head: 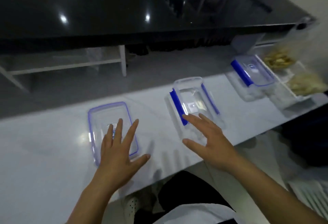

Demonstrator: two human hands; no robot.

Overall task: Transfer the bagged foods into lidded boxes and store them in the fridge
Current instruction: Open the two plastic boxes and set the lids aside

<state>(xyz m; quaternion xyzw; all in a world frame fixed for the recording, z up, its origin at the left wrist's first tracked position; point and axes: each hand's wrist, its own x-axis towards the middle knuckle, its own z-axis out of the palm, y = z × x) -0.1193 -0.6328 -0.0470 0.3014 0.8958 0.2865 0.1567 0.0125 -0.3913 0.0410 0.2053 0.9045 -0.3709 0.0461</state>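
Hands, left (118,154) and right (211,140), spread flat, grips apart, over one loose lid (99,117) and two boxes (190,99).

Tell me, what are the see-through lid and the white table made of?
The lid looks like clear hard plastic with a blue rim: the table shows through it. The table looks like smooth, glossy white stone or laminate, since a light glints on it; which one is unclear.

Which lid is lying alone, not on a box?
The leftmost lid, flat on the white counter under the left hand; the other two sit on boxes.
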